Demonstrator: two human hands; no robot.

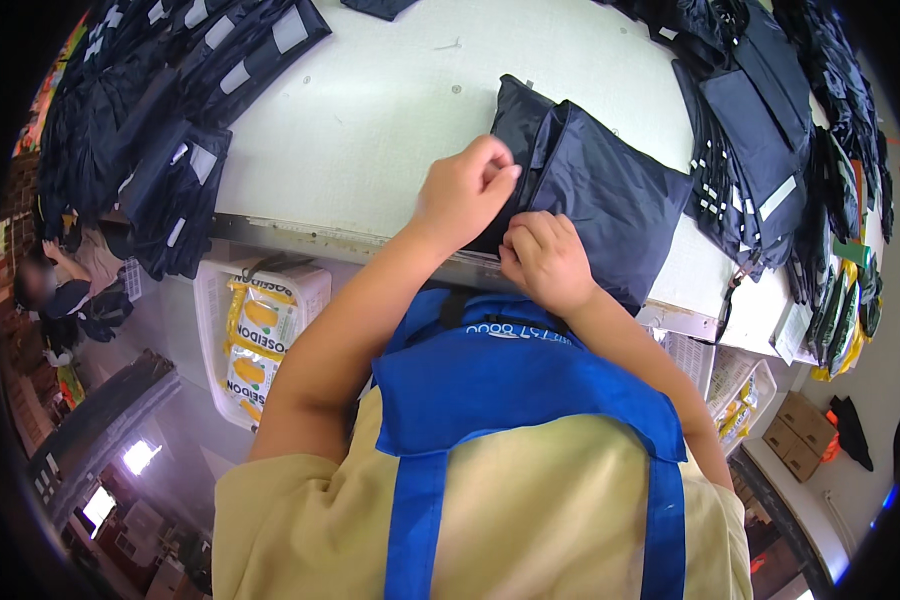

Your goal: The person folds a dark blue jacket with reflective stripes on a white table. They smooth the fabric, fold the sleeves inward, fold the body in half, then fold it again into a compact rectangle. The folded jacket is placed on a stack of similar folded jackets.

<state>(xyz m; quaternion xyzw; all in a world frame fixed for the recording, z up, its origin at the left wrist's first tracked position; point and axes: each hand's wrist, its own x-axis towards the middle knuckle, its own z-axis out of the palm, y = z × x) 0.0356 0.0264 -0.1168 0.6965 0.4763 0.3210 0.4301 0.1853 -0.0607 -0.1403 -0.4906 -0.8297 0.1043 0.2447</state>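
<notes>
A folded piece of thin, shiny dark navy fabric [620,185] lies on the white table in front of me, its near edge hanging over the table's front. A raised fold runs down its left part. My left hand [470,185] is over that left part, its fingers curled and thumb and forefinger drawn together by the fold; whatever is between them is too small to make out. Closer to me, my right hand [550,260] has its fingers closed on the fabric near the table edge.
Stacks of dark folded fabric [185,150] with white labels cover the table's left end. More dark piles [755,130] lie at the right. Below the front edge [300,235] stand a white basket [213,330] of yellow-and-white packages and another basket [765,390]. A person [90,270] is at far left.
</notes>
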